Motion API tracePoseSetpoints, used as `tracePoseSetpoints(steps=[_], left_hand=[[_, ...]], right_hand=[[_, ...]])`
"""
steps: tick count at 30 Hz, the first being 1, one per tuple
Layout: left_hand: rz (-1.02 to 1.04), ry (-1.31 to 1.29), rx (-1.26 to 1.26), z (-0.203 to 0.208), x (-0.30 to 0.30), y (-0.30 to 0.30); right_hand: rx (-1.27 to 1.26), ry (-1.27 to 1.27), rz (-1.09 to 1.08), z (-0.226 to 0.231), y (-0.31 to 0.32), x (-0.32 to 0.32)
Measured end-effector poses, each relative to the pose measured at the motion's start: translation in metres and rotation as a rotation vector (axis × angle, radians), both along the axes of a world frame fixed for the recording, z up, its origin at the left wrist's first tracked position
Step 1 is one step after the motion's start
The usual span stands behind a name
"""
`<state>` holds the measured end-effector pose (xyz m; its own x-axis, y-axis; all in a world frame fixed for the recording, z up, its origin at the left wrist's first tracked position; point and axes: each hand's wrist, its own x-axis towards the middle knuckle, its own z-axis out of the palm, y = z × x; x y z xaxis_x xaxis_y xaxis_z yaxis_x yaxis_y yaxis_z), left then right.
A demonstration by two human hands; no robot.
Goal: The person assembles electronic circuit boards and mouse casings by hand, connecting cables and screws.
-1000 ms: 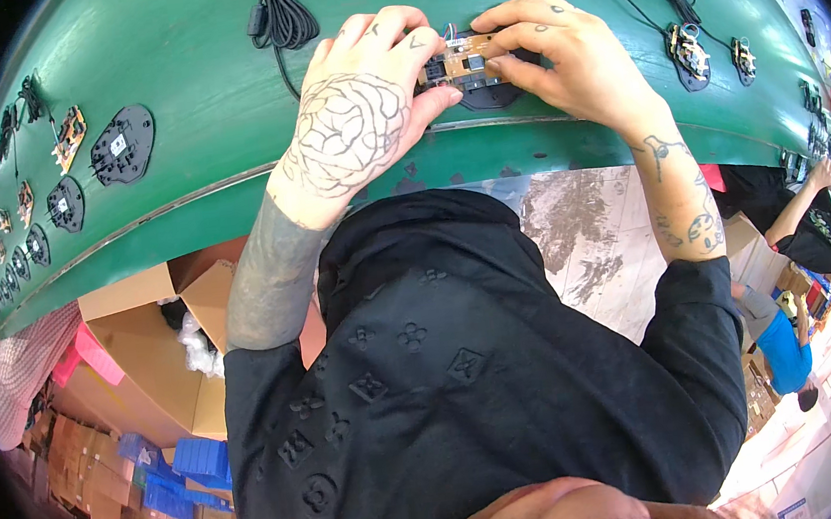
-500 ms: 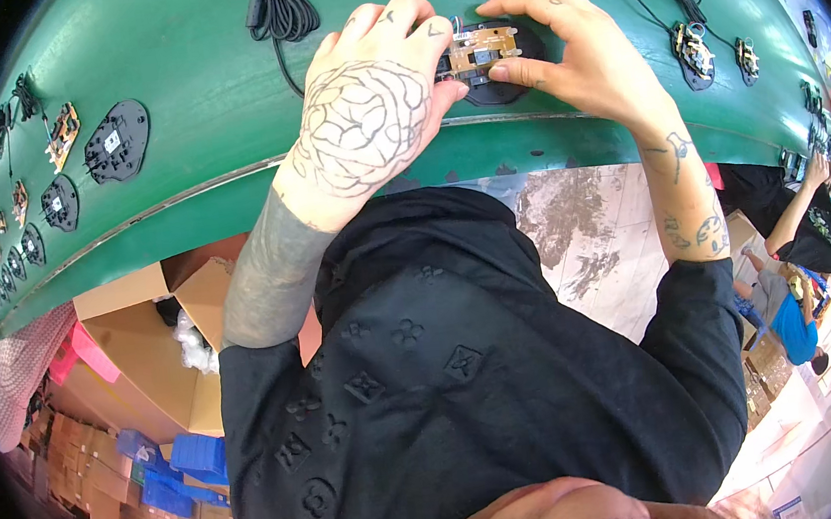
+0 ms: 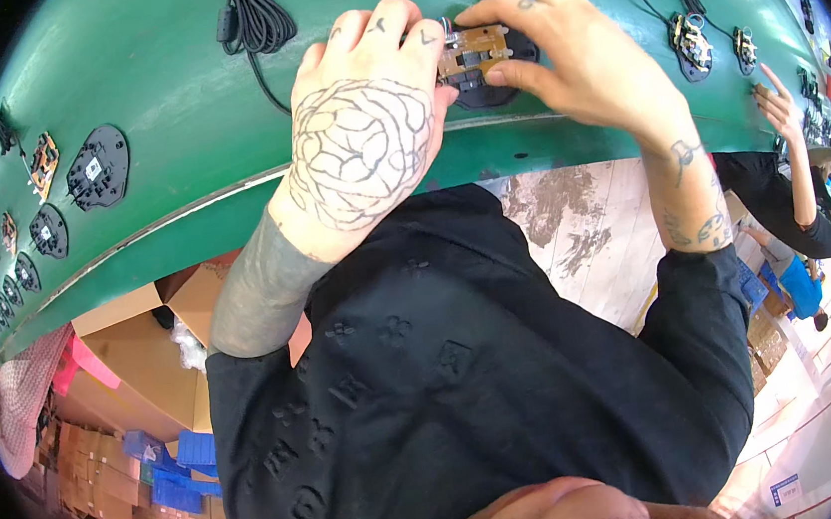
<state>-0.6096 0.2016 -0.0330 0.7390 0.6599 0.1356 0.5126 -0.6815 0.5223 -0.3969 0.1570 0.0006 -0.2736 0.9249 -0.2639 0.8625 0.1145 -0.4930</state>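
Observation:
A tan circuit board (image 3: 473,52) lies on a dark mouse base (image 3: 492,95) near the green table's front edge. My left hand (image 3: 360,130) is closed at the left end of this assembly, its thumb along the near side; its back hides the finger contact. My right hand (image 3: 576,54) straddles the board. Its thumb touches the near right part and the index fingertip reaches the far edge by small coloured wires (image 3: 446,26); the other fingers are raised. A coiled black cable (image 3: 255,15) lies beyond my left hand, its lead running toward the assembly.
On the green table (image 3: 180,102), a black mouse base (image 3: 100,168) and a loose circuit board (image 3: 44,165) lie to the left, with several more parts beyond. Another assembly (image 3: 692,45) with cable sits right. A co-worker's hand (image 3: 778,104) is farther right. An open cardboard box (image 3: 136,366) stands below left.
My right index finger has come down and left to the board's far edge. The assembly and table items have shifted slightly left in view. A co-worker's hand has risen at the right.

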Motion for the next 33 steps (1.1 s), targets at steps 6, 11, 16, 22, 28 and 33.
tracePoseSetpoints(steps=[6, 11, 16, 22, 28, 33], left_hand=[[-0.039, 0.013, -0.019, -0.007, -0.010, 0.006], [-0.108, -0.101, -0.001, -0.025, -0.019, 0.010], [-0.029, -0.143, 0.031, -0.027, -0.022, 0.001], [0.140, -0.163, 0.129, -0.032, -0.034, -0.006], [0.064, -0.115, 0.184, -0.029, -0.050, 0.001], [0.068, -0.133, 0.077, -0.027, -0.046, 0.006]], right_hand=[[0.092, 0.084, -0.032, -0.012, -0.002, 0.003], [0.156, 0.090, -0.056, -0.019, -0.010, 0.009], [0.288, -0.019, -0.006, -0.021, -0.013, -0.003], [0.392, 0.039, -0.024, -0.033, -0.014, -0.006], [0.429, 0.126, -0.119, -0.041, -0.021, -0.006], [0.431, 0.180, -0.163, -0.047, -0.021, -0.007]])
